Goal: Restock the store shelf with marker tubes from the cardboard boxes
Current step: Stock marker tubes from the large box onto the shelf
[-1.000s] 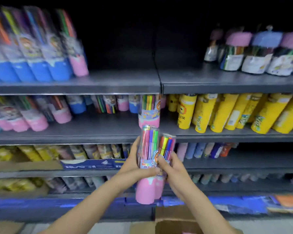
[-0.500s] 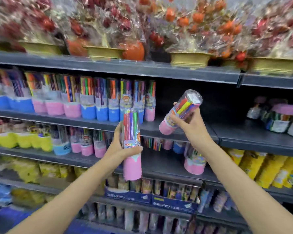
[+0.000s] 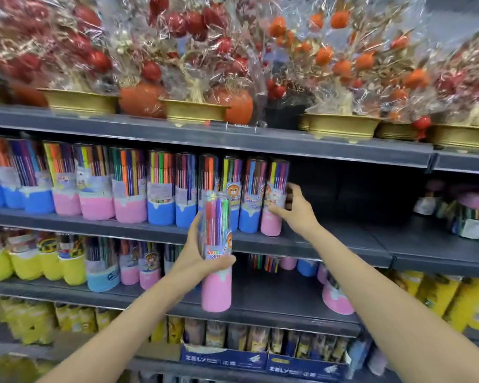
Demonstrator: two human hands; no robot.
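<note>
My left hand [image 3: 198, 258] grips a clear marker tube with a pink base [image 3: 216, 288], held upright in front of the shelves. My right hand [image 3: 293, 210] holds a second pink-based marker tube [image 3: 274, 200] that stands upright at the right end of a row of marker tubes [image 3: 127, 189] on the grey shelf [image 3: 329, 241]. The row has blue and pink bases. No cardboard box is in view.
Bare shelf stretches to the right of the row. Wrapped fruit-tree ornaments in gold pots [image 3: 194, 109] fill the shelf above. Yellow, blue and pink tubes [image 3: 67, 264] stand one shelf down, and yellow tubes [image 3: 440, 297] lie lower right.
My right hand has carried its tilted tube to the shelf and stood it upright at the row's right end. My left hand has stayed put with its tube. The camera has tilted up.
</note>
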